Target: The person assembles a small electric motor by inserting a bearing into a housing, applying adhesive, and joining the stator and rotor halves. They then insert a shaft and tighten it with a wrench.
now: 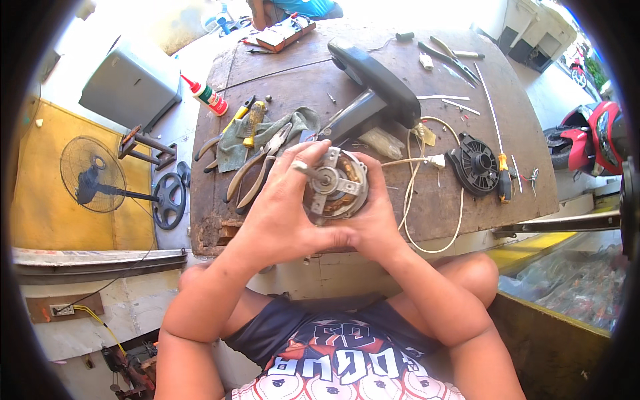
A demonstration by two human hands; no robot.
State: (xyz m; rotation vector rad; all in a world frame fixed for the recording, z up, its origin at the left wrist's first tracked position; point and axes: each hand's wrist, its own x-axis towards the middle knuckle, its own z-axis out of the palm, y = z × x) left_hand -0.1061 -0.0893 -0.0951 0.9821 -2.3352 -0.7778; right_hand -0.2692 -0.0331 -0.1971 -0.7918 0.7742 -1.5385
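Note:
A round electric fan motor [343, 190], with a metal frame, copper windings and a shaft facing up, is held between both hands above the table's near edge. My left hand [288, 200] curls round its left side, fingers near the shaft. My right hand [377, 217] wraps its right side, its fingers partly hidden behind the motor. Just beyond lies a black fan neck [380, 87], its near end close to my left fingers; whether it joins the motor is hidden. A white power cord [407, 220] loops to the right, beside a black slotted round cover [477, 163].
Pliers [277, 141], a yellow-handled screwdriver [253, 123] and a grey cloth [303, 120] lie left on the wooden table [293, 83]. A red-capped glue bottle [205, 95], more pliers [453, 60] and an orange-handled screwdriver [505, 179] lie around. A standing fan [93, 175] is at left.

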